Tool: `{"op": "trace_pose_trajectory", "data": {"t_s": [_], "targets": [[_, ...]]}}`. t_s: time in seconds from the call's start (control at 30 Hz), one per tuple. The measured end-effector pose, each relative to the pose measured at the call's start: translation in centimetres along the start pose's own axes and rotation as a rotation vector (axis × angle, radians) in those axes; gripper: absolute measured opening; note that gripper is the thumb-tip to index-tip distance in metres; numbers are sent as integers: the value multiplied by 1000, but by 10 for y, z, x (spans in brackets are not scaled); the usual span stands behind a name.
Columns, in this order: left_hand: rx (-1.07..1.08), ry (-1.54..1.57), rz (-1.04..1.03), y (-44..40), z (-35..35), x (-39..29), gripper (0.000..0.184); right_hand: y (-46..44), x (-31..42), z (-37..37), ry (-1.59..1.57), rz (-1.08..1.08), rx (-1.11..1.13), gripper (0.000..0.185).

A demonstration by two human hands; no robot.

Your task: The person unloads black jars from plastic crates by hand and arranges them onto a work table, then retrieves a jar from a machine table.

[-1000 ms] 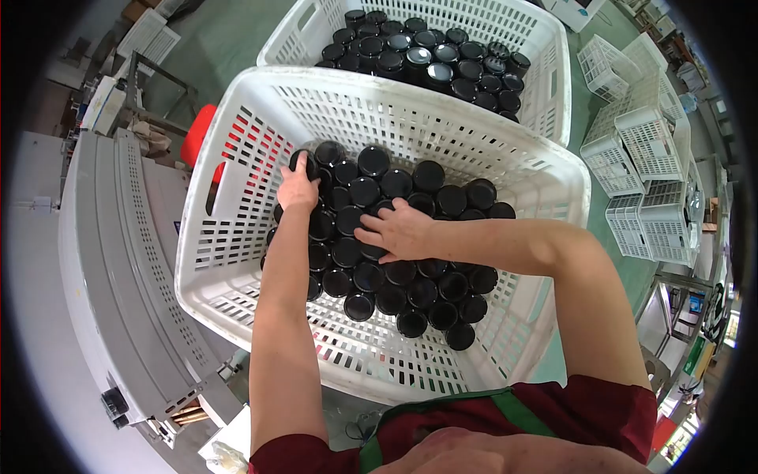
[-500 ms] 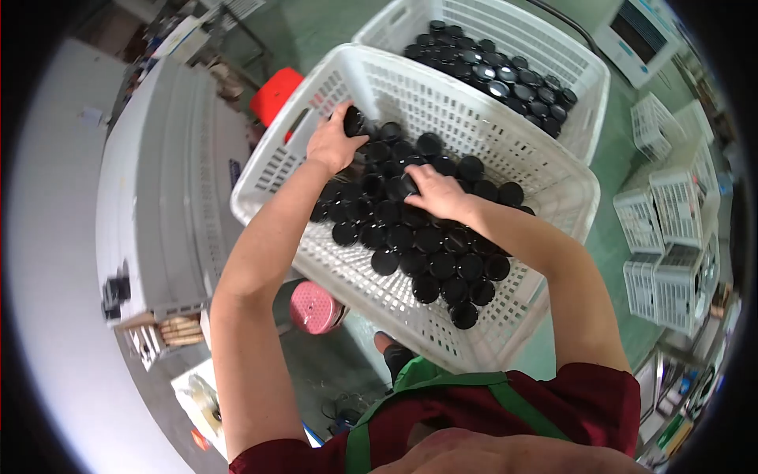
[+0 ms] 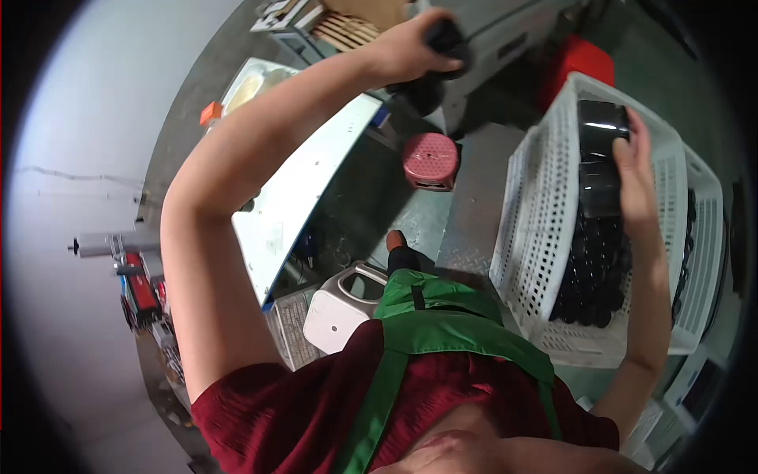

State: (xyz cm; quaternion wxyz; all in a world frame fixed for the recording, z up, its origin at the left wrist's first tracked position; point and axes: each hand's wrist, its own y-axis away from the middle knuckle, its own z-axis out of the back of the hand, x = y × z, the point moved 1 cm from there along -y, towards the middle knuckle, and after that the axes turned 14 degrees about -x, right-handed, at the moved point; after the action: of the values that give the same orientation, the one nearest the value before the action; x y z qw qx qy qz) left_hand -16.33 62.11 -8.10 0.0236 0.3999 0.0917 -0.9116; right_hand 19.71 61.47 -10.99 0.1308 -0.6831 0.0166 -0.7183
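Note:
My left hand is raised at the top middle, its fingers closed round a black jar. A second dark round piece shows just below that hand, blurred, and I cannot tell how it is held. At the right, my right hand grips glossy black jars, two in a row end to end, held above the white crate. Many more black jars lie in the white perforated crate under them.
Behind the crate a second white crate holds dark pieces. A red stool stands beyond, a pink stool on the floor in the middle. A white table is at the left, with a beige stool near my legs.
Both hands have come up out of the crate with black jars. My view and body have turned left, so the crates now sit at the right and the white table shows.

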Motion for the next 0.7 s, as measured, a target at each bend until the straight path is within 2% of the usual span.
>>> {"op": "trace_pose_trajectory", "data": {"t_s": [0.03, 0.07, 0.1, 0.17, 0.2, 0.23, 0.27, 0.33, 0.4, 0.43, 0.5, 0.57, 0.7], "targets": [[-72, -38, -31, 18, 31, 40, 69, -3, 6, -34, 27, -49, 54, 54], [-106, -21, 38, 41, 62, 69, 68, -5, 4, -70, 93, 52, 134, 54], [-149, -89, 159, 57, 87, 105, 66, -16, -11, -101, 41, -21, 279, 54], [-187, -115, 371, 106, 132, 173, 72, -17, -46, -186, 102, 98, 327, 57], [-240, -108, 445, 131, 144, 220, 72, -14, -56, -229, 215, 128, 352, 59], [-298, -135, 509, 157, 154, 252, 73, -13, -81, -274, 185, 89, 416, 62], [-339, -250, 578, 182, 161, 290, 76, -9, -91, -320, 260, 119, 453, 63], [-349, -342, 677, 220, 165, 352, 80, -3, -133, -411, 334, 130, 518, 68], [-341, -410, 820, 240, 166, 385, 80, 6, -177, -498, 448, 177, 546, 73], [-336, -394, 872, 247, 164, 415, 80, 10, -180, -538, 517, 89, 581, 71], [-339, -453, 963, 248, 163, 445, 81, 17, -218, -611, 584, 54, 595, 76], [-361, -471, 974, 244, 160, 478, 79, 24, -222, -667, 685, -22, 585, 74], [-396, -508, 943, 229, 152, 526, 76, 30, -246, -745, 821, 55, 554, 70]]}}
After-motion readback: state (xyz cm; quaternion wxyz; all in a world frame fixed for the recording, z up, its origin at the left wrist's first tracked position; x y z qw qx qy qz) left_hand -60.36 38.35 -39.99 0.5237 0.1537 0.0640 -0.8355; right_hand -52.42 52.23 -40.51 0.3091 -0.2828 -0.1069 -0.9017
